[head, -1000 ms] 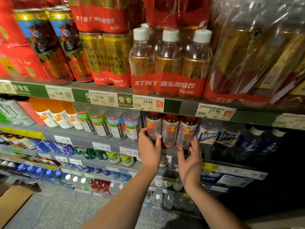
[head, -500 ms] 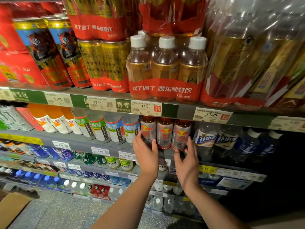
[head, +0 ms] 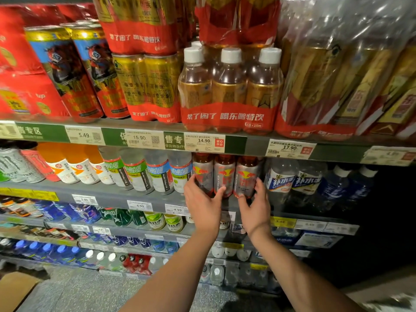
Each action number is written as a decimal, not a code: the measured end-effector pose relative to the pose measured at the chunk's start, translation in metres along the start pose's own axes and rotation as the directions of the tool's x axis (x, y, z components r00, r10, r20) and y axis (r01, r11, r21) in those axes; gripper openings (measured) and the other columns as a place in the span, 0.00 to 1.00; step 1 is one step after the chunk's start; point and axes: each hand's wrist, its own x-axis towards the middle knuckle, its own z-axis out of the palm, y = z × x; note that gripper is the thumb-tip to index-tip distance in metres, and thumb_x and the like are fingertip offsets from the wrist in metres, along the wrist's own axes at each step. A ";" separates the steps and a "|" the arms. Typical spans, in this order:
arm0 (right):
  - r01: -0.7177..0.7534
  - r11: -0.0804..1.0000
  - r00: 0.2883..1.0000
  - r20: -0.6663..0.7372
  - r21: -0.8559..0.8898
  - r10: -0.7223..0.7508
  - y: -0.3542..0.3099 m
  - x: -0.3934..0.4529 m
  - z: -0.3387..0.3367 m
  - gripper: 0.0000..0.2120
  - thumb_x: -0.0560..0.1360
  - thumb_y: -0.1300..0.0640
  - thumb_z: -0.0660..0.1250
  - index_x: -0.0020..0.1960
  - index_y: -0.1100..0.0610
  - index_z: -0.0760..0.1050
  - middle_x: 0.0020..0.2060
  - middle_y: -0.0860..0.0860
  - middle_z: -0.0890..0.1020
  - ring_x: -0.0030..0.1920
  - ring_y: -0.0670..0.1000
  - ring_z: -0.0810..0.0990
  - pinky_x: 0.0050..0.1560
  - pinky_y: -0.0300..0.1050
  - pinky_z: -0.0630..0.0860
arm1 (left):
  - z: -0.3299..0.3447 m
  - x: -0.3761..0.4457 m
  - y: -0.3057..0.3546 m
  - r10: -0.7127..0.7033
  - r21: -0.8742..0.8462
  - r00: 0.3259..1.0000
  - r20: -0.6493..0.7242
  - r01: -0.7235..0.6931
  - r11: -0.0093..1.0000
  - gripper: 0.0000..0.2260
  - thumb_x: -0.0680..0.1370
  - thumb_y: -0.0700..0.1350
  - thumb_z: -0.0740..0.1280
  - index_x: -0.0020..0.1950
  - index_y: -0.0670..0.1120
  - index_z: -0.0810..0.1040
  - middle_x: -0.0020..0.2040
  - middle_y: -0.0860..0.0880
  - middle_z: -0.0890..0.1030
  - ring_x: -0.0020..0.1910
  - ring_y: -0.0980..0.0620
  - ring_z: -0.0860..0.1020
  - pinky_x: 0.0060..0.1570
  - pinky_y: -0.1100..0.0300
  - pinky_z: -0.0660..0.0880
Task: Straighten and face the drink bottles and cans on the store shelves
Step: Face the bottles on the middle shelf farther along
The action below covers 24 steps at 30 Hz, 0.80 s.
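grey shelf [head: 144, 199], silver bottles [head: 224, 176], cans [head: 13, 165]

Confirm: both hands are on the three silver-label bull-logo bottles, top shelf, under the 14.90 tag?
Not quite. The head view shows the left hand and right hand at the three silver-label bottles, but those stand on the second shelf, one below the top. The 14.90 tag above them is correct.

3 bottles [head: 224, 174] between both hands
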 end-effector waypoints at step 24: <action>-0.029 0.999 0.900 -0.436 -0.028 0.014 0.025 -0.028 -0.062 0.22 0.77 0.56 0.68 0.69 0.56 0.68 0.62 0.53 0.74 0.63 0.58 0.75 0.61 0.55 0.75 | 0.016 -0.050 0.034 0.261 -0.272 0.863 0.433 -0.151 0.950 0.10 0.76 0.49 0.74 0.52 0.55 0.74 0.50 0.58 0.76 0.50 0.62 0.74 0.49 0.71 0.70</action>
